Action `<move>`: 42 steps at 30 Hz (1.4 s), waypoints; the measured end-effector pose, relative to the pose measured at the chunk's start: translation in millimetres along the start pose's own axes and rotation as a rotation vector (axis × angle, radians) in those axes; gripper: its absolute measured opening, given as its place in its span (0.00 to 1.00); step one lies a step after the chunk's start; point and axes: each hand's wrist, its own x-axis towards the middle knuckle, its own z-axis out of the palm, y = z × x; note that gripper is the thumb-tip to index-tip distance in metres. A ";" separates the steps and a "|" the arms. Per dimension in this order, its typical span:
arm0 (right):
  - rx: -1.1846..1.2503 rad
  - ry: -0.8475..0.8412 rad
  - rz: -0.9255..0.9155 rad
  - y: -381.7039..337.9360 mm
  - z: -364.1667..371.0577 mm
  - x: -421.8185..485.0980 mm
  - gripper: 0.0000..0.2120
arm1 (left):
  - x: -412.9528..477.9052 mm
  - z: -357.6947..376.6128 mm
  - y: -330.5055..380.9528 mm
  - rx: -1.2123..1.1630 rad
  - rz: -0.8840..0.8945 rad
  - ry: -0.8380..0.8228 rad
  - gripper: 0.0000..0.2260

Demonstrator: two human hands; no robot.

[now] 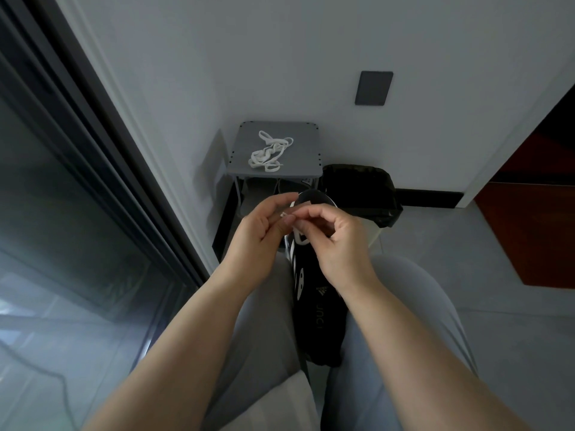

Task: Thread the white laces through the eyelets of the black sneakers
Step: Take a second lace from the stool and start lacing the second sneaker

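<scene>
Two hands on one lace (283, 214), sneaker (320, 306) wedged between the thighs.
The left hand (258, 231) pinches the lace at its white tip. The right hand (336, 241) pinches it just beside, above the sneaker's eyelet rows, toe pointing away from the person. Judgement: the lace is light, flat and limp, so only the stiffened tip steers; hold close behind it. The upper looks pliable; the thighs steady it. A spare lace (270, 152) lies heaped on the stool (305, 135), well apart.
</scene>
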 end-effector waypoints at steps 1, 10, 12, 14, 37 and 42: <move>0.007 0.000 -0.012 -0.7 -0.5 0.2 0.07 | 0.0 0.6 0.7 -0.010 0.002 -0.002 0.13; 0.032 0.026 0.018 -4.3 -5.6 2.0 0.06 | -0.8 4.7 -0.3 -0.072 0.026 0.087 0.11; -0.027 0.072 0.099 -1.1 -17.0 9.0 0.09 | 4.9 2.6 4.9 -0.159 0.008 0.169 0.11; -0.157 -0.014 0.177 3.0 -29.6 17.3 0.09 | 12.7 -0.8 15.1 -0.235 -0.001 0.194 0.12; -0.850 -0.606 0.573 16.4 -92.7 44.9 0.08 | 48.3 -44.0 49.2 0.367 -0.332 0.058 0.11; -0.900 -0.584 0.463 24.3 -86.5 44.0 0.13 | 35.1 -18.6 6.9 0.852 -0.384 -0.235 0.10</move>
